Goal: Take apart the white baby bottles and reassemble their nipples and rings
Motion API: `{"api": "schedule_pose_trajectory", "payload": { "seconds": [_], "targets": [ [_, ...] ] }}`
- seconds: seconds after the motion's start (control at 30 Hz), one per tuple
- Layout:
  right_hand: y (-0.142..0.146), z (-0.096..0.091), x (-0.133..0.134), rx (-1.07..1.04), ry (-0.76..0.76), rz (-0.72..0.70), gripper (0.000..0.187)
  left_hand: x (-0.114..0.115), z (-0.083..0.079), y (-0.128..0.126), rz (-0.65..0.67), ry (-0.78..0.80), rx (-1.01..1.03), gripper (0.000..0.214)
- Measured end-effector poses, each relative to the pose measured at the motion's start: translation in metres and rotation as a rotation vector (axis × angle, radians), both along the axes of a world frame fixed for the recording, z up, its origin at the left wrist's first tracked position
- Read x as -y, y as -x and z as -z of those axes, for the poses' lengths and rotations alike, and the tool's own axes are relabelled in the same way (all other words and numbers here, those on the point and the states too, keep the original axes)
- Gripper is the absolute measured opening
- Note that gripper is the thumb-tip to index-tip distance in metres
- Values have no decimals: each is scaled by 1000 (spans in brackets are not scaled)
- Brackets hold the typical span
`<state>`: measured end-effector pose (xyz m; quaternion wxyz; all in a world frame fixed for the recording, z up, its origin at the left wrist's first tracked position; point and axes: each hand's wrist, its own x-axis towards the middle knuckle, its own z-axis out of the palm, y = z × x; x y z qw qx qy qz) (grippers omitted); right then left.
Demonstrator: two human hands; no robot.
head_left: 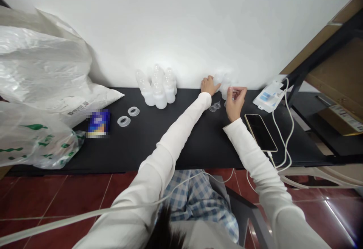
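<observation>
Several small whitish bottles stand together against the wall, pale and blurred, so their tops are hard to make out. My left hand is at the left side of this group, its thumb and fingers around the nearest bottle. In front of the group, my right hand is closed in a pinch beside a bottle; what its fingertips hold is too small to make out. Clear plastic ring-like pieces lie on the table between my hands. Farther left, several white bottles with clear domed caps stand upright in a cluster.
Two translucent rings lie beside a blue packet and large plastic bags on the black table. To the right are a phone, its white cable, a white-and-blue pack and a dark shelf frame.
</observation>
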<state>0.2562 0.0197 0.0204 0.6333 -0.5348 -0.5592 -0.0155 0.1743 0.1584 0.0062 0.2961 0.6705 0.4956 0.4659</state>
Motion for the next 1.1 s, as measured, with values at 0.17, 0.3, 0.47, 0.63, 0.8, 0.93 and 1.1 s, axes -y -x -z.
{"api": "schedule_pose_trajectory", "payload": {
  "seconds": [0.17,0.3,0.47,0.63,0.8,0.93,1.1],
  "targets": [
    [-8,5,-5,53,14,-40,38,-1,0,-1,-44,-12,66,48],
    [-12,4,-5,27,72,-106,40,22,-8,28,60,-97,-56,46],
    [-1,1,2,160,163,-304,32,81,-2,116,119,-343,-222,50],
    [23,9,16,300,243,-560,22,133,17,191,185,-423,-312,44],
    [38,19,29,353,204,-680,17,156,16,216,213,-368,-236,46],
    [38,21,32,479,159,-674,33,158,1,215,314,-145,-52,43],
    [33,26,34,678,146,-727,41,151,-14,214,413,525,140,50]
  ]
}}
